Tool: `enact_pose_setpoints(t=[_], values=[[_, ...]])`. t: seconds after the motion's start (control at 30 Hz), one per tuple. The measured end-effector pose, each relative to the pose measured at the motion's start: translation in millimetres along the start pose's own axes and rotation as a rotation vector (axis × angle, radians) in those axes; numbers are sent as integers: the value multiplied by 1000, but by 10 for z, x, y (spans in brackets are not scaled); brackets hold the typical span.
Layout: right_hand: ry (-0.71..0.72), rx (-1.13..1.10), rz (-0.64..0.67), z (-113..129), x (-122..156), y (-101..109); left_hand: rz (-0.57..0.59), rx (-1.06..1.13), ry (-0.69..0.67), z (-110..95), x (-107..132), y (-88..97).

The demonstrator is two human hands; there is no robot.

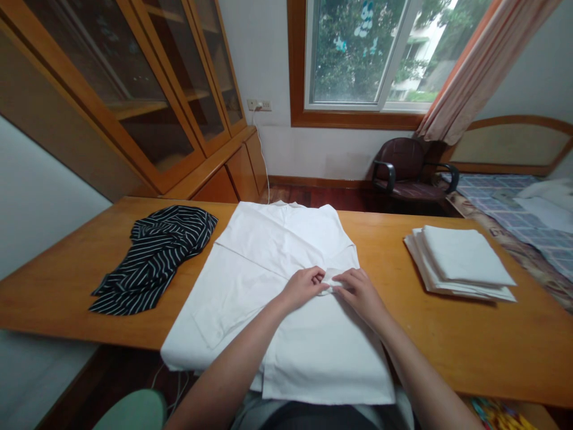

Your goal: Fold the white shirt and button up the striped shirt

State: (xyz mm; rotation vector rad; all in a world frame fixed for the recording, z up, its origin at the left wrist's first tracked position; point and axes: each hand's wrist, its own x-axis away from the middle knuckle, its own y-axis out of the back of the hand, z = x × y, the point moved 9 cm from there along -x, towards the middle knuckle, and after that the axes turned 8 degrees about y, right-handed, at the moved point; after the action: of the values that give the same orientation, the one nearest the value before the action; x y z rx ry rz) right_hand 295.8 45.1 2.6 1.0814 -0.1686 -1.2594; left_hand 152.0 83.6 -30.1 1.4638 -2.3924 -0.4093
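Observation:
A white shirt (268, 263) lies spread across the wooden table (67, 269), its lower edge hanging over the near side. My left hand (303, 286) and my right hand (360, 292) meet at the middle of the shirt. Both pinch a small piece of the white fabric between their fingertips, fingers curled in. A crumpled black garment with white stripes (154, 254) rests on the table to the left of the shirt. A stack of folded white cloths (461, 263) sits to the right.
A wooden cabinet with glass doors (156, 101) stands at the back left. A dark armchair (409, 170) is under the window (358, 54). A bed with a checked cover (528, 209) is at the right. A green seat edge (132, 412) shows at bottom left.

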Motion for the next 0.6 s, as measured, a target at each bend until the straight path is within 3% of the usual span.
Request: enact_pose_setpoints(t=[0.6], values=[[118, 114, -71, 224, -45, 44, -46, -125, -105, -128, 27, 60]])
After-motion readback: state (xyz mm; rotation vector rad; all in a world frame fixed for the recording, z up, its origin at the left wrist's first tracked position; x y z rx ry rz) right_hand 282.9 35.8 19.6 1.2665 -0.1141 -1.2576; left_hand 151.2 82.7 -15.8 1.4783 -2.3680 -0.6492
